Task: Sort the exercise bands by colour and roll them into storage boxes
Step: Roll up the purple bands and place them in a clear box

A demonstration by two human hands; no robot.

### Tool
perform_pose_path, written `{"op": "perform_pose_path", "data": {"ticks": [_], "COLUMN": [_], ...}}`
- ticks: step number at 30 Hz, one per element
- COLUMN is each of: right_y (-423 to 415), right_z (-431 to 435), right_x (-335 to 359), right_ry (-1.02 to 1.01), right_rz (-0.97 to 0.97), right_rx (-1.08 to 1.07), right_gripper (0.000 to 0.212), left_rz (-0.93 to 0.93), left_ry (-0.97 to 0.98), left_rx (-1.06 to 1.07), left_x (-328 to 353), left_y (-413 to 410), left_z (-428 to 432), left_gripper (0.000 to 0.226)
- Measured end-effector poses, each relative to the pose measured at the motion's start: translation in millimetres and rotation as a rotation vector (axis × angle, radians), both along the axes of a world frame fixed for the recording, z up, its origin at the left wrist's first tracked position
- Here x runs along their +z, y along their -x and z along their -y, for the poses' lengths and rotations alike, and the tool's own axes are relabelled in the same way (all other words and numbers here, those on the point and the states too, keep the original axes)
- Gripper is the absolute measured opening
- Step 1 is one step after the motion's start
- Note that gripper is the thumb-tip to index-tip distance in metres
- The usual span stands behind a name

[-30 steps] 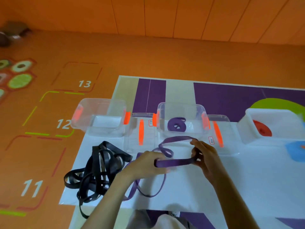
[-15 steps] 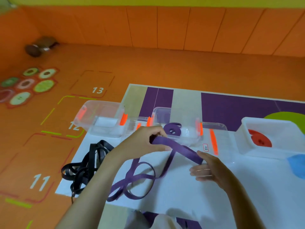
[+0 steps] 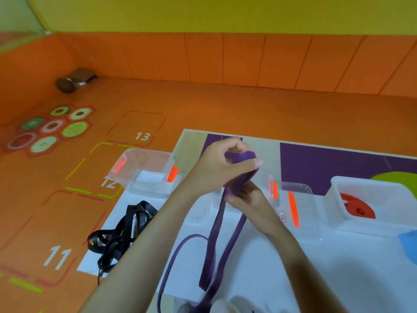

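A long purple band (image 3: 213, 251) hangs in loops from my hands down to the mat. My left hand (image 3: 222, 168) is raised and grips the band's folded top end between thumb and curled fingers. Just below it, my right hand (image 3: 247, 197) holds the two hanging strands together. A tangle of black bands (image 3: 123, 231) lies on the mat's left part. A clear box with orange clips (image 3: 146, 172) stands empty at the left. A white box (image 3: 370, 188) at the right holds a rolled red band (image 3: 357, 206). The middle box is hidden behind my hands.
Clear lids with orange clips (image 3: 297, 206) lie flat on the white mat (image 3: 338, 263) right of my hands. A brown object (image 3: 74, 81) sits on the orange floor near the far wall. Numbered floor markings run along the mat's left side.
My left hand has lifted the purple band's end up high. My right hand has come up under it and closed on the strands. The camera has tilted upward.
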State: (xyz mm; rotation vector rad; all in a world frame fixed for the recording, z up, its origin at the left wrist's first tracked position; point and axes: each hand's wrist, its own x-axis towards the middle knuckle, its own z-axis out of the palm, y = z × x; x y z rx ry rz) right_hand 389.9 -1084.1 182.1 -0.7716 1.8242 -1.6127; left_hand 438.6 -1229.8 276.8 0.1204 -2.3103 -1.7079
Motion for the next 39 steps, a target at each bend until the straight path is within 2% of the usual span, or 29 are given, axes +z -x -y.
{"op": "perform_pose_path", "data": {"ticks": [3,5,7,9,13,15,16,18,21,23,30,35,37,39], "right_y": [-7,-12,-17,-24,-44,-55,-61,-77,-111,-133,-182,-185,-181,-176], "right_z": [11,19,27,33,33,34,35,41,51,59,71,82,81,77], "right_x": [6,6,2,0,5,8,11,13,20,24,39,46,48,54], "right_ry": [0.065,0.069,0.059,0.073,0.119,0.162,0.168,0.161,0.128,0.119,0.138,0.151,0.159,0.148], "right_rz": [-0.002,-0.003,0.013,0.081,0.209,0.182,0.149,0.061,-0.037,-0.035,-0.040,-0.084,-0.078,-0.132], "right_rx": [-0.024,-0.013,-0.024,-0.001,-0.033,-0.042,-0.038,-0.049,-0.101,-0.140,-0.177,-0.435,-0.469,-0.466], "right_gripper": [0.043,0.046,0.034,0.018,0.025,0.016,0.007,0.019,0.009,0.012,0.020,0.020,0.018,0.018], "left_rz": [0.004,0.030,0.061,0.093,0.098,0.015,-0.027,-0.077,-0.137,-0.170,-0.157,-0.187,-0.188,-0.207], "left_ry": [-0.156,-0.281,-0.387,-0.407,-0.520,-0.575,-0.570,-0.511,-0.530,-0.541,-0.504,-0.255,-0.170,-0.167], "left_rx": [0.092,0.148,0.157,0.130,0.092,0.128,0.171,0.273,0.403,0.442,0.292,0.211,0.192,0.178], "left_x": [11,14,11,5,-2,-5,-7,-8,-11,-13,-15,-14,-13,-14], "left_y": [6,8,5,-3,-27,-39,-46,-62,-88,-107,-167,-179,-179,-178], "left_z": [-2,-3,-2,3,19,29,34,40,48,55,72,72,70,71], "left_gripper": [0.038,0.032,0.032,0.042,0.035,0.027,0.017,0.008,0.027,0.029,0.022,0.022,0.020,0.019]}}
